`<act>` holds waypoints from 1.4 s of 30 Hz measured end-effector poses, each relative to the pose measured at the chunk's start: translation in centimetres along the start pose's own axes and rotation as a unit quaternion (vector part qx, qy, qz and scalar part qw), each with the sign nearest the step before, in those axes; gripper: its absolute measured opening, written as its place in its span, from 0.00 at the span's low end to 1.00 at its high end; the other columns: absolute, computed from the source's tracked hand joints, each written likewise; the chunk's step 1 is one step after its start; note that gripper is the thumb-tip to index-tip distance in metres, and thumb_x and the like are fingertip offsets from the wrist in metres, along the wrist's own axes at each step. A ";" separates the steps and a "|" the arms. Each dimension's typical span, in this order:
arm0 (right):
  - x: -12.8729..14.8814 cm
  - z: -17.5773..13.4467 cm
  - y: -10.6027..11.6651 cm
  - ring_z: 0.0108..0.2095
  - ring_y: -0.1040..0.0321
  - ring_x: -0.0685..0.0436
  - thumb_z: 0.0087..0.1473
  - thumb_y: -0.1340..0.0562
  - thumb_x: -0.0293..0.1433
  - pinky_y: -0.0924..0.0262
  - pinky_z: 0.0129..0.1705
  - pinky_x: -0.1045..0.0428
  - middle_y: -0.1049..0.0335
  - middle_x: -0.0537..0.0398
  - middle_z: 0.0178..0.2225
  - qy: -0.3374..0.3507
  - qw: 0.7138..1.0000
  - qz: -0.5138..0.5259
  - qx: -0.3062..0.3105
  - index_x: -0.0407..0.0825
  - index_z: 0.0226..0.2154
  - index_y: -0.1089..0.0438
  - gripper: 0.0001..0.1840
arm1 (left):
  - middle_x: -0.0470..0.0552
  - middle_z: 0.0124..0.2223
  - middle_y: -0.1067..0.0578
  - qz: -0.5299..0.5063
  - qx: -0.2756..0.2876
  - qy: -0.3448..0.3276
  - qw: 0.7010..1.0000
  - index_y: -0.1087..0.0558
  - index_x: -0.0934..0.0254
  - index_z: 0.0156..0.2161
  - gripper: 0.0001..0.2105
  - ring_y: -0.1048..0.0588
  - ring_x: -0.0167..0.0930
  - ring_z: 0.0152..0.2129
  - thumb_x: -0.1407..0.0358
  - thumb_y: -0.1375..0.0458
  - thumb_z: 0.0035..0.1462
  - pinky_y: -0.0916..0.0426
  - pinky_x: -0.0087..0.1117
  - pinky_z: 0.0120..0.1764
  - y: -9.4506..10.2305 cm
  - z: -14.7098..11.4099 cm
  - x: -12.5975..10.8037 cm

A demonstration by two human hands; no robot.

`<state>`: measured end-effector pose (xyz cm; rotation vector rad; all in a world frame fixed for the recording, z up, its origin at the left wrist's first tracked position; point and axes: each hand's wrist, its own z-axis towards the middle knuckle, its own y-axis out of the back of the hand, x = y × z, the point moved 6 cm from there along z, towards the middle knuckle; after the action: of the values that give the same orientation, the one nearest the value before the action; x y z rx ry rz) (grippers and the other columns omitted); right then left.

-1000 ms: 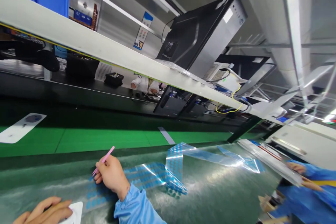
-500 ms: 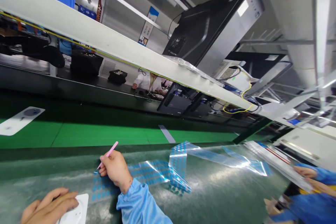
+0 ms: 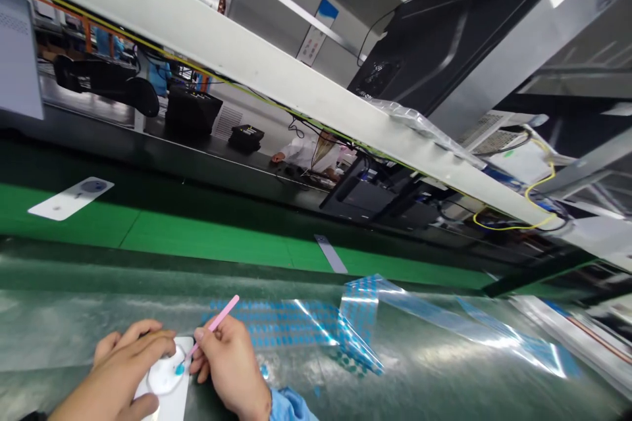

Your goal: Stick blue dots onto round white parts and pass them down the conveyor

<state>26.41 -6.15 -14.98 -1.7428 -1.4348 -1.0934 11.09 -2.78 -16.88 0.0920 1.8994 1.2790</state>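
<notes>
My right hand [image 3: 232,362] pinches a pair of pink tweezers [image 3: 226,313]. At their tip a small blue sticker [image 3: 180,369] lies against a white panel [image 3: 174,401] with a round recessed area. Curled over the panel's left part, my left hand [image 3: 126,368] holds it on the bench; its fingers and thumb hide that side. Behind my right hand runs a clear film strip with rows of blue stickers [image 3: 286,323], partly covered by that hand. A loose blue sticker [image 3: 264,370] is on the bench beside my right wrist.
A green conveyor belt [image 3: 207,237] runs behind the bench, carrying a white panel [image 3: 72,198] and a narrow grey plate [image 3: 330,254]. Clear film [image 3: 434,312] trails rightward. Overhead, a shelf beam [image 3: 276,89] bears a black computer case [image 3: 444,33]. Someone in white sits beyond.
My right hand has moved from the sticker strip to the white panel, bringing a blue sticker on the tweezers. My left hand and its panel appear farther right. The view has shifted.
</notes>
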 end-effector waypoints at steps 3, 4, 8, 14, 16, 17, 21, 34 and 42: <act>0.0 -0.1 -0.1 0.16 0.39 0.54 0.47 0.33 0.40 0.50 0.15 0.60 0.37 0.61 0.17 -0.007 1.000 -0.012 -0.020 0.46 0.26 0.39 0.17 | 0.46 0.59 0.29 0.009 0.007 0.017 1.000 0.26 0.46 0.49 0.27 0.40 0.44 0.62 0.72 0.44 0.43 0.44 0.55 0.59 -0.1 0.0 -0.2; 0.0 -0.1 0.0 0.16 0.39 0.54 0.49 0.34 0.36 0.50 0.15 0.60 0.37 0.60 0.17 -0.007 1.000 -0.013 -0.025 0.46 0.26 0.39 0.14 | 0.46 0.59 0.29 0.011 0.005 0.019 1.000 0.26 0.46 0.49 0.26 0.40 0.43 0.62 0.72 0.44 0.43 0.44 0.55 0.59 -0.1 -0.1 -0.3; -0.1 -0.2 -0.1 0.16 0.39 0.54 0.54 0.39 0.26 0.50 0.15 0.61 0.37 0.60 0.18 -0.014 0.999 -0.024 -0.030 0.45 0.26 0.38 0.07 | 0.46 0.59 0.29 0.011 -0.014 0.014 1.000 0.25 0.47 0.48 0.25 0.39 0.42 0.62 0.72 0.45 0.44 0.43 0.52 0.59 0.0 -0.4 -0.3; 0.0 -0.2 -0.2 0.16 0.38 0.55 0.55 0.41 0.23 0.50 0.14 0.62 0.37 0.61 0.18 -0.024 0.999 -0.018 -0.036 0.45 0.27 0.38 0.06 | 0.51 0.59 0.30 0.033 0.021 0.029 0.999 0.26 0.52 0.49 0.24 0.40 0.44 0.63 0.72 0.45 0.45 0.44 0.55 0.60 0.4 -0.2 -0.8; 0.1 -0.3 -0.2 0.16 0.38 0.55 0.55 0.41 0.23 0.50 0.14 0.63 0.37 0.61 0.18 -0.020 0.999 -0.017 -0.039 0.44 0.27 0.38 0.06 | 0.54 0.59 0.30 0.046 0.046 0.038 0.997 0.26 0.54 0.50 0.25 0.40 0.44 0.63 0.72 0.45 0.45 0.43 0.54 0.60 0.8 -0.2 -1.4; 0.1 -0.3 -0.2 0.16 0.38 0.55 0.55 0.41 0.23 0.51 0.14 0.63 0.37 0.61 0.18 -0.017 0.999 -0.018 -0.040 0.44 0.27 0.38 0.06 | 0.55 0.59 0.29 0.047 0.055 0.038 0.997 0.26 0.55 0.50 0.24 0.40 0.44 0.63 0.73 0.45 0.46 0.43 0.54 0.60 1.0 -0.2 -1.7; 0.2 -0.4 -0.2 0.16 0.38 0.56 0.58 0.44 0.22 0.50 0.14 0.64 0.37 0.61 0.18 -0.006 0.999 -0.032 -0.036 0.44 0.28 0.38 0.07 | 0.53 0.58 0.28 0.040 0.055 0.031 0.997 0.26 0.54 0.50 0.24 0.40 0.45 0.62 0.73 0.45 0.46 0.43 0.56 0.59 1.6 -0.3 -2.4; 0.3 -0.5 -0.2 0.16 0.38 0.56 0.58 0.44 0.20 0.50 0.14 0.64 0.37 0.62 0.17 -0.012 0.999 -0.022 -0.039 0.43 0.27 0.37 0.08 | 0.52 0.59 0.29 0.048 0.040 0.021 0.998 0.27 0.53 0.51 0.24 0.40 0.46 0.62 0.72 0.45 0.47 0.42 0.57 0.59 1.2 -0.3 -1.7; 0.0 -0.5 -0.4 0.16 0.37 0.56 0.57 0.43 0.21 0.50 0.13 0.64 0.36 0.61 0.18 -0.003 0.999 -0.017 -0.029 0.43 0.27 0.37 0.08 | 0.52 0.57 0.27 0.037 0.015 0.006 0.999 0.26 0.52 0.49 0.24 0.38 0.47 0.61 0.71 0.44 0.46 0.40 0.58 0.57 0.8 -0.4 -1.1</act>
<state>25.96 -6.50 -14.79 -1.7701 -1.4538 -1.1585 11.27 -3.17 -15.58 0.1719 1.9416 1.3032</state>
